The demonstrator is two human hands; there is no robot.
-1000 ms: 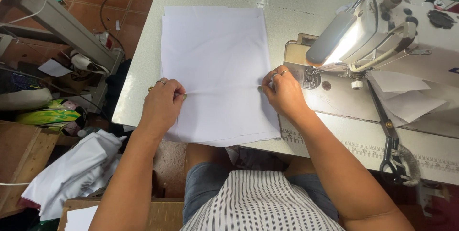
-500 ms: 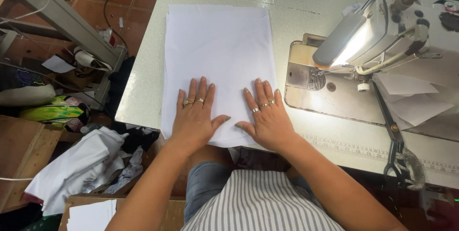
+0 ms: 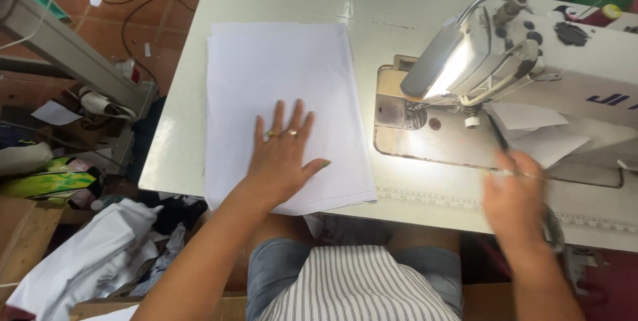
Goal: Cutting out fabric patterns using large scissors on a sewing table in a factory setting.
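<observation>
A folded white cloth (image 3: pixel 279 75) lies flat on the pale sewing table (image 3: pixel 392 2). My left hand (image 3: pixel 282 155) rests palm down on its near half, fingers spread, rings on two fingers. My right hand (image 3: pixel 515 198) is blurred with motion at the table's near edge, right of the cloth, close to a pair of scissors (image 3: pixel 548 218) and below the white sewing machine (image 3: pixel 531 62). Whether it grips anything is unclear.
The machine's lamp lights the metal needle plate (image 3: pixel 405 118). White paper pieces (image 3: pixel 538 135) lie under the machine arm. A measuring tape strip (image 3: pixel 432 198) runs along the table's front edge. On the floor at left lie white fabric heaps (image 3: pixel 86 261), cables and a cardboard box (image 3: pixel 23 238).
My right hand has left the cloth and swung right toward the scissors by the machine. My left hand has slid forward to the middle of the cloth.
</observation>
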